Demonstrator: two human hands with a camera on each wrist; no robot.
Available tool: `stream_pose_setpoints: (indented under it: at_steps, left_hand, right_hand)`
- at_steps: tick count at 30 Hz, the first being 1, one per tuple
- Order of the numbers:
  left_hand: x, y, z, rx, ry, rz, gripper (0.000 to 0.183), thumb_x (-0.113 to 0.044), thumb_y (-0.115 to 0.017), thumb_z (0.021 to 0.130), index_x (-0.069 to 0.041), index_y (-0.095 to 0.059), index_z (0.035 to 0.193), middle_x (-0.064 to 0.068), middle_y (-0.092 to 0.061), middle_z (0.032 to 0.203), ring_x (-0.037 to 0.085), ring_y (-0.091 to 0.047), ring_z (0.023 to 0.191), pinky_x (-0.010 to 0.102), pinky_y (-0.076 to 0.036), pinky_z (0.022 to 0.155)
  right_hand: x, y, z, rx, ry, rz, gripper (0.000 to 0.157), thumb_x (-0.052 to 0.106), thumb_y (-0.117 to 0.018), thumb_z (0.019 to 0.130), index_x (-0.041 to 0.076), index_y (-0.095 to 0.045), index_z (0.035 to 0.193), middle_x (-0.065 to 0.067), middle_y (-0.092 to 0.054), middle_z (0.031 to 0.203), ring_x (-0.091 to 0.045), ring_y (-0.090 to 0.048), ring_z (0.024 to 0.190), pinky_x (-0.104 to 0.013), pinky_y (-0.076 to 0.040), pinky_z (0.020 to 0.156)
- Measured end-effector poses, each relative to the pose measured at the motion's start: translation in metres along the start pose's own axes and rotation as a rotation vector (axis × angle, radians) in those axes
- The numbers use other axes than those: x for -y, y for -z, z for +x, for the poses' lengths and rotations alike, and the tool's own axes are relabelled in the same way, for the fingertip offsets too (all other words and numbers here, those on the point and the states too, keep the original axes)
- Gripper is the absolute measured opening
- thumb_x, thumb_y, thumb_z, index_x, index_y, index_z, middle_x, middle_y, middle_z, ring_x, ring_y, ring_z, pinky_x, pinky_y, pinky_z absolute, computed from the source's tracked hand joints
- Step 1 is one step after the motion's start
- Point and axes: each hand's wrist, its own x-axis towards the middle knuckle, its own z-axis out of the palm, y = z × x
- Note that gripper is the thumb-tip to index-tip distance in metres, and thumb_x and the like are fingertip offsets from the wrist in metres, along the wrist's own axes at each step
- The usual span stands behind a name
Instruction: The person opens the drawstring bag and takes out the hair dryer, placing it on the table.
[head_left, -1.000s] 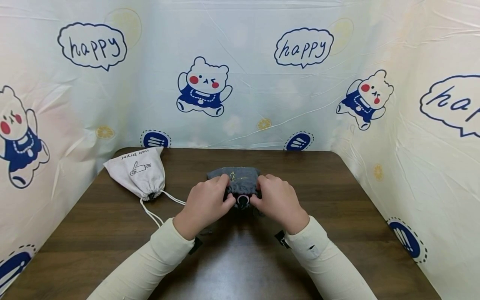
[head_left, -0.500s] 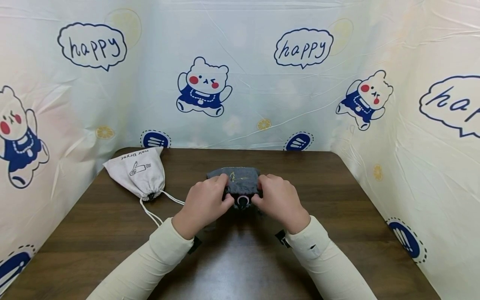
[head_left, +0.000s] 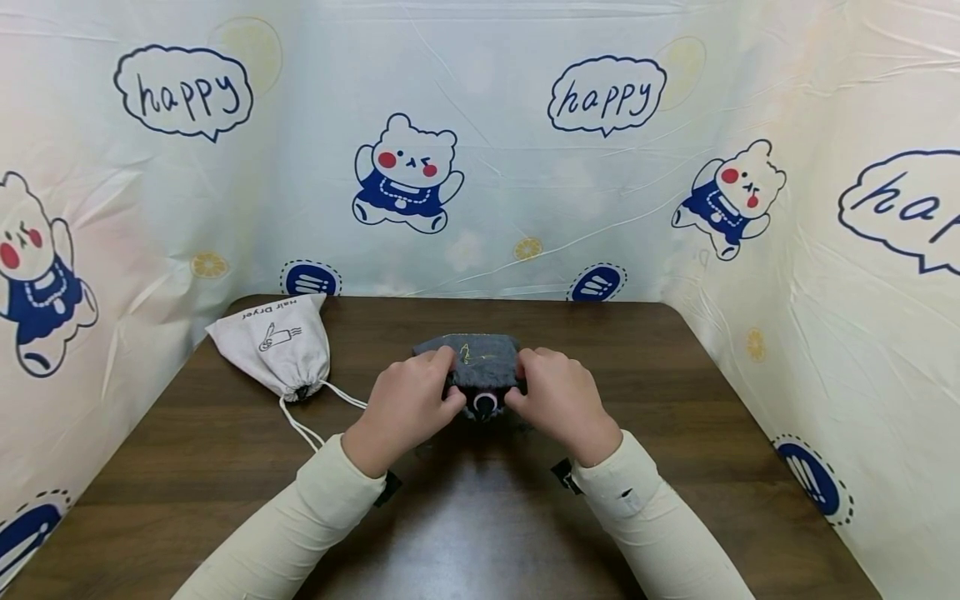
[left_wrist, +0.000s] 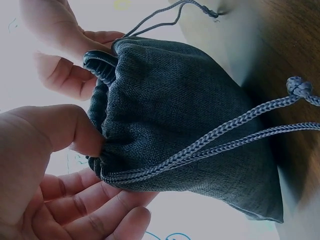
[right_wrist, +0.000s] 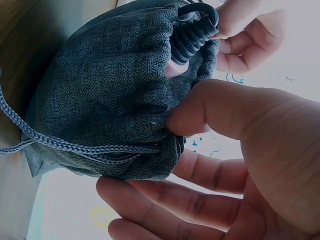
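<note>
A dark grey drawstring pouch with a small yellow print lies on the table, its gathered mouth toward me. My left hand pinches the left side of the mouth between thumb and fingers. On the opposite side, my right hand pinches the rim the same way. Inside the mouth shows a black ribbed cord sleeve with a loop, joined to a pink end. Whatever it belongs to is hidden by the cloth. Grey knotted drawstrings hang from both sides of the pouch.
To the left on the brown wooden table lies a white drawstring bag printed "Hair Dryer", its white cords trailing toward my left wrist. A printed curtain encloses the table's back and sides.
Both hands have shifted slightly apart, drawing the pouch's mouth a little wider. The white bag has not moved.
</note>
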Motion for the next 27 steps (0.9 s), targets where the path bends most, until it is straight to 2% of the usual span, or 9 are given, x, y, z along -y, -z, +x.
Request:
stream_pose_setpoints:
  at_steps: [11,27]
  left_hand:
    - [0.0019,-0.0011,-0.0003,-0.007,-0.018,-0.002,0.016,-0.011,-0.072,0.081,-0.011,-0.059,0.091,-0.005,-0.049,0.066,0.01,-0.036,0.046,0.026,-0.031,0.044]
    - [0.0024,-0.0003,0.0,0.034,-0.008,-0.018,0.015,-0.007,-0.07,0.082,-0.011,-0.06,0.092,-0.007,-0.045,0.064,0.01,-0.036,0.046,0.026,-0.03,0.045]
  right_hand:
    - [-0.0011,0.0011,-0.0008,0.025,-0.008,0.002,0.019,0.029,-0.077,0.085,0.015,-0.066,0.087,0.004,-0.057,0.075,-0.015,-0.053,0.06,-0.033,-0.043,0.053]
    - [-0.0031,0.0008,0.0001,0.049,-0.015,0.004,0.017,0.027,-0.077,0.084,0.016,-0.064,0.086,0.005,-0.057,0.073,-0.016,-0.052,0.058,-0.033,-0.04,0.051]
